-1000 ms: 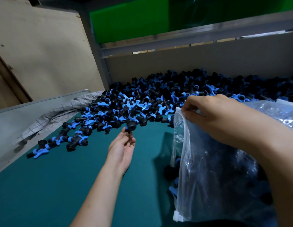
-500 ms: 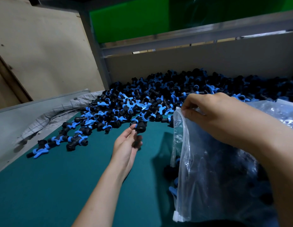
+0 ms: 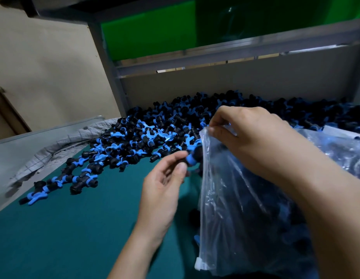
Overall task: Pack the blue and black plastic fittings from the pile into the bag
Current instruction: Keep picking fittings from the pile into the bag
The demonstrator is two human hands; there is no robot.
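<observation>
Pinching one fitting (image 3: pixel 192 158) in its fingers at the bag (image 3: pixel 245 198) mouth, which the right hand (image 3: pixel 249 137) grips shut on the limp rim, the left hand (image 3: pixel 163 188) carries something seemingly light, rigid and best held by its body.

pile of fittings (image 3: pixel 175 133) at table (image 3: pixel 74 228) back, bag (image 3: pixel 245 208) right, cloth (image 3: pixel 60 143) left

The teal-topped bench (image 3: pixel 74 228) carries the fittings pile (image 3: pixel 175 127) beyond the left grip (image 3: pixel 163 190), the clear bag (image 3: pixel 245 218) just right of it, and a grey cloth (image 3: pixel 60 146) far left.
</observation>
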